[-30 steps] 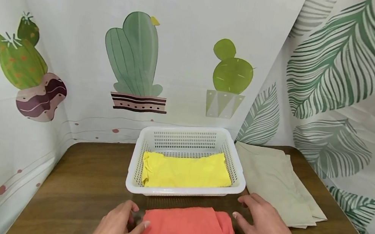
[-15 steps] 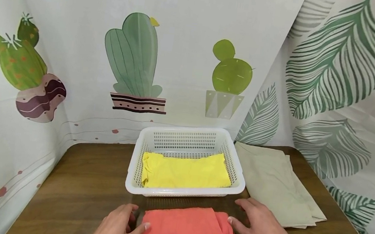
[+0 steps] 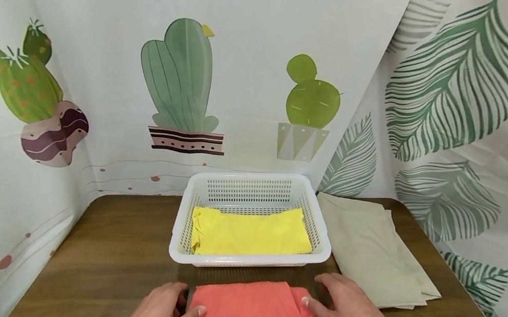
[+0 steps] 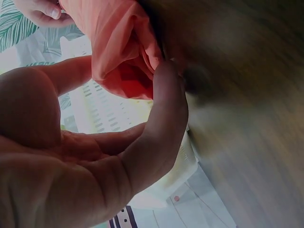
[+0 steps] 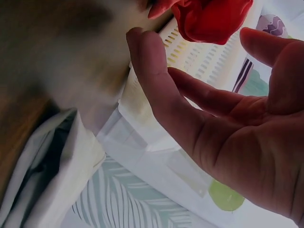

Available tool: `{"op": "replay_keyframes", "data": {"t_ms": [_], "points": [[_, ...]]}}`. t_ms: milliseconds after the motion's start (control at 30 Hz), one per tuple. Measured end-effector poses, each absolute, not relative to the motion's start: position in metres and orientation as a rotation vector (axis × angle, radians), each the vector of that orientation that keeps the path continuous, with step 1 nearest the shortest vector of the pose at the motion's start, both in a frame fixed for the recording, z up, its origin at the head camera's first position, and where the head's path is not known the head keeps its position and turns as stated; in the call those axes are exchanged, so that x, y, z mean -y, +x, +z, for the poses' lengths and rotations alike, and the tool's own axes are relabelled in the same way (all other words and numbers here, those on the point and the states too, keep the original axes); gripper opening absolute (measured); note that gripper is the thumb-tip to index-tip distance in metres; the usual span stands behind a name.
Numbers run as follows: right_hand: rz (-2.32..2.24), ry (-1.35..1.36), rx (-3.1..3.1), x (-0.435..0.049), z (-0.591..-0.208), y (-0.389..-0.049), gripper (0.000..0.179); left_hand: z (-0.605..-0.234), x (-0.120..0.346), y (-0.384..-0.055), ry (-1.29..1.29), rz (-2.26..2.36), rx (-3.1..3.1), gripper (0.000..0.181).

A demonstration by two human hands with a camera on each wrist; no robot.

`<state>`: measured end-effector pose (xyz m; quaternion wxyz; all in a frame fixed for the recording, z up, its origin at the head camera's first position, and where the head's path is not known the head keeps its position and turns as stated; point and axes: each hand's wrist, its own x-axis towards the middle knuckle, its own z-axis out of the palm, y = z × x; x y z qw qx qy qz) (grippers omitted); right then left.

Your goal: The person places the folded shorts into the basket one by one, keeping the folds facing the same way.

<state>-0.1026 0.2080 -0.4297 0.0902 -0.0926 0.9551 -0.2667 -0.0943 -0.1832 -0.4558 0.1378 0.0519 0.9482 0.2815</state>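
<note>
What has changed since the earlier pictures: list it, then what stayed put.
The right hand has moved left and toward the person, its thumb now over the right end of the red cloth. The left hand has its thumb slightly farther over the left end. The white basket, yellow cloth and beige cloth stayed put; nothing was lifted.

Obs., 3 views: 0 legible txt, labels, brands, nos. or signs, incl. on red cloth point(image 3: 252, 310), yellow cloth point(image 3: 251, 233), beige cloth point(image 3: 367, 250), wht basket point(image 3: 248, 260), backdrop point(image 3: 253, 76) (cactus/leaf pics).
</note>
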Motion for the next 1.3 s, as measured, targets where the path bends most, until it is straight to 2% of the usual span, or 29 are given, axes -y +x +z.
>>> {"op": "replay_keyframes", "data": {"t_ms": [233,500,733,1067,1300], "points": [[-0.814,-0.226,-2.75,-0.204,-0.43,-0.104,0.062,-0.458,0.187,-0.092,0.253,0.854,-2.731,0.051],[-0.807,-0.24,-2.734,-0.201,-0.431,-0.103,0.058,-0.455,0.184,-0.093,0.282,0.89,-2.654,0.054],[-0.809,-0.304,-2.707,-0.199,-0.434,-0.101,0.049,-0.454,0.177,-0.094,0.155,0.881,-2.598,0.06],[-0.804,-0.184,-2.702,-0.191,-0.433,-0.098,0.064,-0.454,0.173,-0.095,0.079,0.886,-2.554,0.065],[-0.82,-0.225,-2.719,-0.187,-0.433,-0.095,0.06,-0.455,0.173,-0.095,0.152,0.92,-2.574,0.06]]}}
